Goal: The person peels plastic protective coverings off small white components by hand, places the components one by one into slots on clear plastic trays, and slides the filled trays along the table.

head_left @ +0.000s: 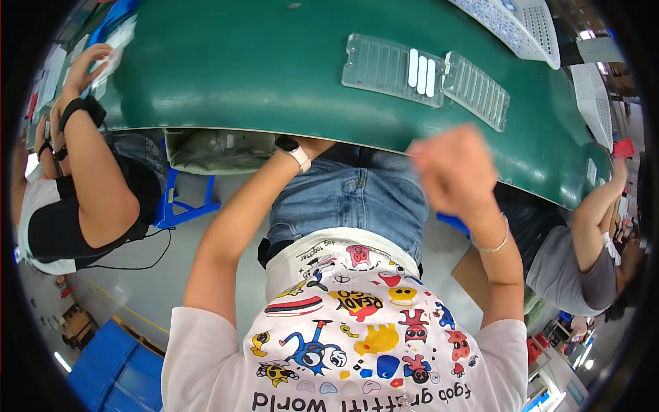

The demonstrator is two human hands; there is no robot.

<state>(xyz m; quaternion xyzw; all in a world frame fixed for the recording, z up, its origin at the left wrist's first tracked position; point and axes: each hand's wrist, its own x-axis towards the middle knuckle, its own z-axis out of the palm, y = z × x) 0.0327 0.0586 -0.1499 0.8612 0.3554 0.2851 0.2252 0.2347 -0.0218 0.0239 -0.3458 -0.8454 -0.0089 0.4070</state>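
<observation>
Fingers [434, 155] of the right hand [458, 175] look bent inward at the near edge of the green bench [240, 62] — too blurred to tell whether they are clenched on something or bare. To their left, the left hand [317, 146] reaches under the bench edge; its fingers are hidden, so their state cannot be told either.

Just beyond the right fingers lies a slanted clear tray [477, 90], ribbed across. Beside it, farther left, is a broader clear tray [376, 65] with three white strips [421, 74] side by side toward its right end. That makes two trays; whether they touch is hard to make out.

Farther out, to the right of the right fingers, stand two white perforated baskets [532, 31], one cut off at the top of the view. Left of the left fingers, below the bench, is one lined bin [220, 154], contents unclear. Well to the left, a co-worker's hand [88, 65] is beside crumpled pale plastic [120, 44]; well to the right, another co-worker's arm [596, 206] reaches toward a red thing [623, 148] — too small to identify.
</observation>
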